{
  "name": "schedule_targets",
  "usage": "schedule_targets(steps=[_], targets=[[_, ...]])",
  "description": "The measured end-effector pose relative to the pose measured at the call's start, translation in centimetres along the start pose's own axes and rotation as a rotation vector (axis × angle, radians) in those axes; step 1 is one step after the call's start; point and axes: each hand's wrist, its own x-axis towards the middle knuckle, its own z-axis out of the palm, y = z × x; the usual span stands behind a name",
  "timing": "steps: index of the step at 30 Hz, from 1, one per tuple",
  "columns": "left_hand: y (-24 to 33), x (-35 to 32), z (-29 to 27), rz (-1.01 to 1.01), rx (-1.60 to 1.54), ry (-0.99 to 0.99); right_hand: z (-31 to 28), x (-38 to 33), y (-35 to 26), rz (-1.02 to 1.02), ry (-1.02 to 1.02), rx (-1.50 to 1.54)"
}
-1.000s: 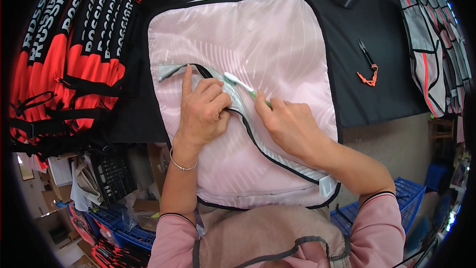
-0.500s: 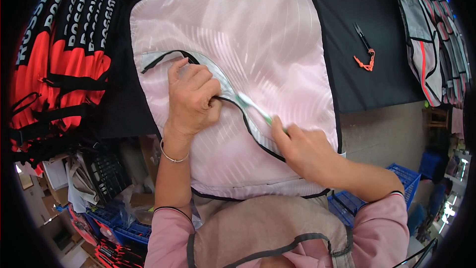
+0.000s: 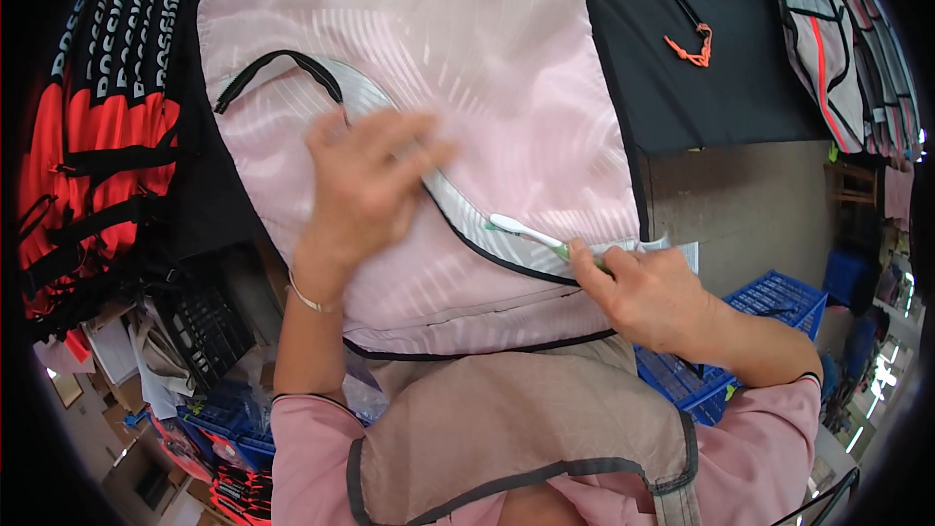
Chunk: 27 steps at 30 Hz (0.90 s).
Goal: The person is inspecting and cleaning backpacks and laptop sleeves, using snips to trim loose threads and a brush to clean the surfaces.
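A pale pink, striped fabric piece (image 3: 506,58) with black edging lies in front of me. Across it curves an opening with a white inner strip (image 3: 365,90) and a black-trimmed edge (image 3: 292,56). My right hand (image 3: 653,297) grips a white and green toothbrush (image 3: 526,230), its head on the strip near the right side of the opening. Over the opening's middle is my left hand (image 3: 370,180), blurred by motion, its fingers apart and nothing visible in them. It hides part of the trimmed edge.
Small snips (image 3: 687,8) with an orange cord lie on the black table cover (image 3: 740,88). Red and black bags (image 3: 107,136) are stacked at the left, grey bags (image 3: 823,49) at the far right. Below the table, blue crates (image 3: 769,307) stand on the right and left.
My left hand has come off its pinch on the edge and its fingers have spread. My right hand has carried the toothbrush rightward along the strip. The whole view has shifted slightly.
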Motion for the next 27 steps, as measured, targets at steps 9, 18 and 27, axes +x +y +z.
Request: schedule_targets(steps=[9, 18, 27], targets=[[5.2, -6.3, 1.1, -0.044, -0.263, -0.154, 0.6, 1.2, 1.3, -0.068, 0.175, -0.037], [6.5, -5.1, 2.2, 0.139, -0.380, -0.156, -1.9, 0.7, 2.2, -0.122, 0.007, -0.098], [9.0, -3.7, 2.3, 0.114, -0.466, -0.208, -3.7, -1.7, 3.7, -0.113, -0.065, -0.193]])
